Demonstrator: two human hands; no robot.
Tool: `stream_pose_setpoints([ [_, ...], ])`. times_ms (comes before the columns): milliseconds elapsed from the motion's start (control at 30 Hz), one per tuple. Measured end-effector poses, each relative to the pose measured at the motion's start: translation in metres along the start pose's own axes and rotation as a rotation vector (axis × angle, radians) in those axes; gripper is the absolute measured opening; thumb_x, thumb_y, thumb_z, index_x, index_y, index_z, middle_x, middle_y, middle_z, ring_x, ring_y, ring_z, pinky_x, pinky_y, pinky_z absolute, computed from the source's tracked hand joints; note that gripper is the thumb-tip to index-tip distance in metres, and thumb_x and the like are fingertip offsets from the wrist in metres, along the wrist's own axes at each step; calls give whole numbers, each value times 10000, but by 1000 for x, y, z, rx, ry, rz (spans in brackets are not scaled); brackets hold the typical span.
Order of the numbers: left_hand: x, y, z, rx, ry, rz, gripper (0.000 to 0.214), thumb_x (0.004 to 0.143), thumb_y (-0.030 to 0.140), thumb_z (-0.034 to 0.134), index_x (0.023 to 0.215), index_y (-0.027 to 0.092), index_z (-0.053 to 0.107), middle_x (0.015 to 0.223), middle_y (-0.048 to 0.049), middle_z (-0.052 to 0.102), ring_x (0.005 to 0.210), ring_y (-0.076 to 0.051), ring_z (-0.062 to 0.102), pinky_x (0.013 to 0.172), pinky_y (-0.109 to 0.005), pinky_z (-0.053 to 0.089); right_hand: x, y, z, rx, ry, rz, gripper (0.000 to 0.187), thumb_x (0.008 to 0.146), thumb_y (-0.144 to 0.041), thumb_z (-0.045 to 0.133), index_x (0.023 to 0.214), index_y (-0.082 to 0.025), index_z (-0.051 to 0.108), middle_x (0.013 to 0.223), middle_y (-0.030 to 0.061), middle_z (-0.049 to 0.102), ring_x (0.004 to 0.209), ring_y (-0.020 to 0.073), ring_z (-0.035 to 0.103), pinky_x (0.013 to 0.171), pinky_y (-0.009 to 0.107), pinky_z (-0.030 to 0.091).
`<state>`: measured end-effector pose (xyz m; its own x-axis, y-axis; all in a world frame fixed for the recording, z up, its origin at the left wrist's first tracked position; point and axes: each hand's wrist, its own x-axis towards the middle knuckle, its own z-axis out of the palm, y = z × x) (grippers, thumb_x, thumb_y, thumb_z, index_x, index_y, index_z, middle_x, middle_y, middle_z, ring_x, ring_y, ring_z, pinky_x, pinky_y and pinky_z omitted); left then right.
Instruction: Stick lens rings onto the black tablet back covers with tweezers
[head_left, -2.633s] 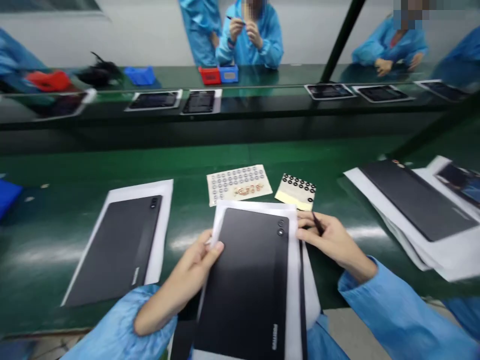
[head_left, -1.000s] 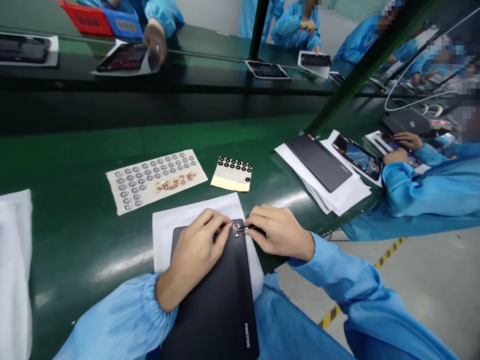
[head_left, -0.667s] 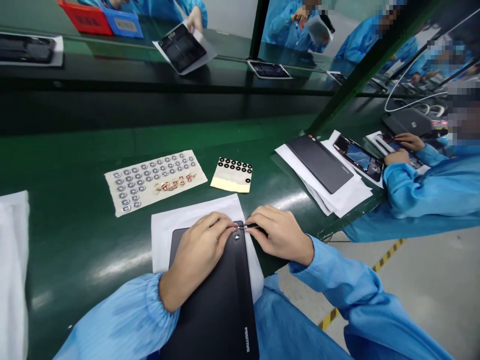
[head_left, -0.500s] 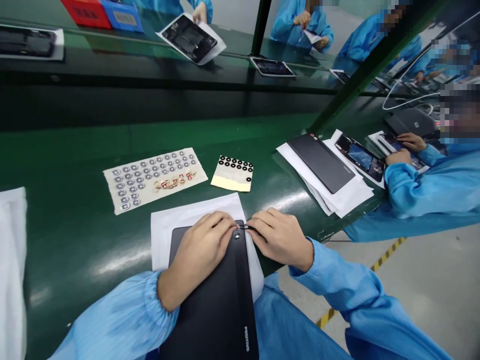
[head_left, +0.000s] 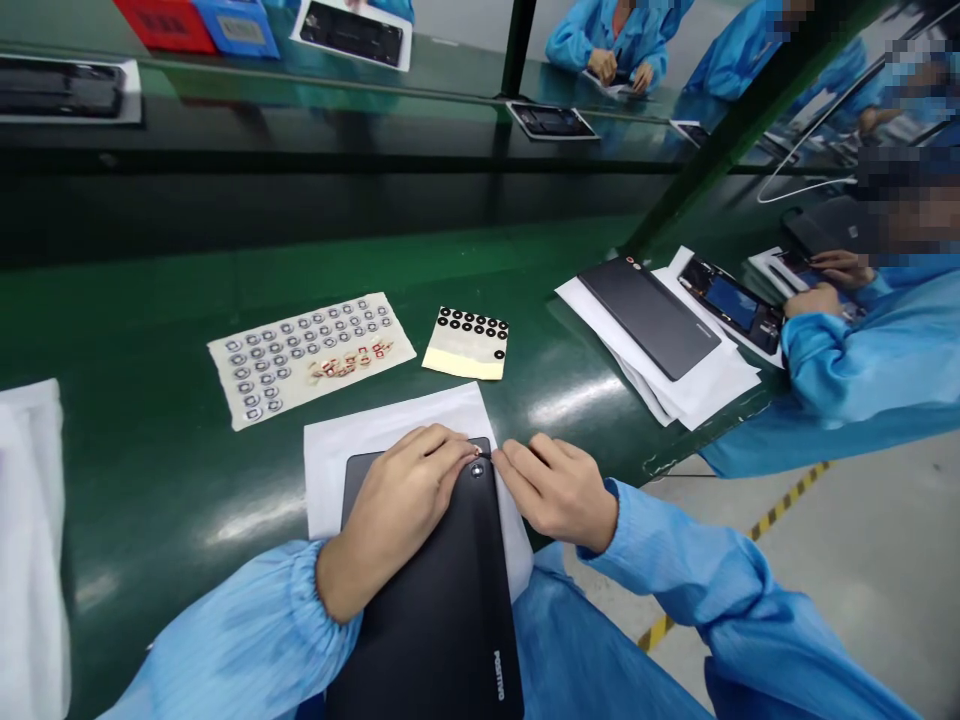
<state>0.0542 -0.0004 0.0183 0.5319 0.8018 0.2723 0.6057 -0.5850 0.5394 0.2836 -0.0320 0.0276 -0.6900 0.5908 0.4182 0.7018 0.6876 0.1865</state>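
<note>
A dark grey tablet lies back side up on a white sheet in front of me, its camera holes near the top right corner. My left hand rests over the tablet's upper part, thumb and fingertips pinched beside the upper camera hole; a tiny piece at the fingertips is too small to name. My right hand is closed at the tablet's right edge around thin dark tweezers, mostly hidden by the fingers. The tweezers' tip meets my left fingertips.
Beyond the tablet lie a sheet of ring-shaped stickers and a smaller card with black rings. Another tablet sits on papers at right, near a co-worker's sleeve. White material lies at left. A green post slants behind.
My right hand has shifted slightly, with less of the tweezers showing. My left hand stays at the camera holes. Across the bench, a co-worker's opened tablet has moved back and left.
</note>
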Motion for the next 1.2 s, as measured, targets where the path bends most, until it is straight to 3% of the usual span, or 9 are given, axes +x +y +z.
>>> stream_pose_setpoints([
  [200, -4, 4, 4, 49, -57, -15, 196, 1039, 248, 528, 1084, 196, 712, 1072, -71, 738, 1016, -235, 692, 945, -383, 568, -12, -13, 10, 67, 14, 103, 243, 967, -148, 611, 1194, -126, 698, 1089, 125, 726, 799, 211, 598, 666, 361, 496],
  [367, 5, 9, -4, 49, -8, -83, 169, 1041, 214, 478, 1020, 227, 645, 989, -41, 695, 887, -193, 691, 817, -320, 575, -8, -5, 12, 374, 32, 426, 177, 976, -220, 630, 1143, -202, 685, 1035, 83, 712, 927, 223, 670, 784, 355, 548],
  [567, 6, -52, -68, 318, 284, -265, 204, 1047, 274, 459, 1044, 184, 642, 1115, -109, 629, 910, -228, 641, 764, -353, 499, 12, 46, 13, 404, -88, 465, 216, 1033, -226, 530, 1194, -221, 673, 1104, 71, 686, 905, 182, 692, 696, 289, 518],
  [633, -4, -76, -82, 591, 237, -267, 227, 1034, 244, 444, 1004, 187, 662, 1051, -115, 626, 880, -249, 620, 722, -361, 465, 24, 59, 17, 307, -192, 425, 229, 1026, -211, 533, 1209, -222, 670, 1132, 68, 684, 869, 176, 687, 616, 276, 465],
  [733, -16, -98, -89, 757, 12, -151, 318, 971, 99, 393, 991, 180, 700, 978, -133, 633, 881, -283, 615, 753, -393, 474, 41, 67, 27, 189, -321, 366, 188, 992, -191, 574, 1137, -211, 691, 1161, 73, 674, 795, 164, 661, 528, 271, 351],
  [867, -19, -99, -97, 519, -51, -191, 370, 911, 68, 400, 992, 188, 741, 945, -135, 650, 860, -297, 621, 804, -443, 503, 47, 69, 41, 125, -336, 302, 181, 991, -150, 534, 1074, -178, 693, 1124, 93, 680, 849, 179, 660, 537, 279, 314],
  [1000, 5, -75, -90, 259, 36, -349, 260, 991, 286, 504, 974, 209, 752, 991, -112, 705, 905, -290, 655, 821, -438, 543, 37, 68, 53, 205, -191, 307, 179, 989, -157, 526, 1057, -176, 690, 1041, 72, 708, 852, 166, 669, 575, 264, 345],
  [1133, 57, -38, -47, -715, -85, -706, 355, 902, 517, 716, 944, 166, 748, 945, -116, 779, 797, -232, 732, 799, -379, 619, 29, 63, 60, 295, -51, 346, 237, 951, -103, 518, 1102, -177, 685, 1000, 43, 745, 857, 144, 690, 654, 237, 422],
  [1200, 84, -23, -21, -981, -143, -745, 383, 919, 507, 709, 973, 129, 741, 972, -152, 790, 825, -232, 765, 844, -385, 641, 29, 62, 63, 316, -28, 339, 277, 935, -93, 525, 1144, -181, 684, 1066, 47, 757, 903, 139, 701, 715, 225, 464],
])
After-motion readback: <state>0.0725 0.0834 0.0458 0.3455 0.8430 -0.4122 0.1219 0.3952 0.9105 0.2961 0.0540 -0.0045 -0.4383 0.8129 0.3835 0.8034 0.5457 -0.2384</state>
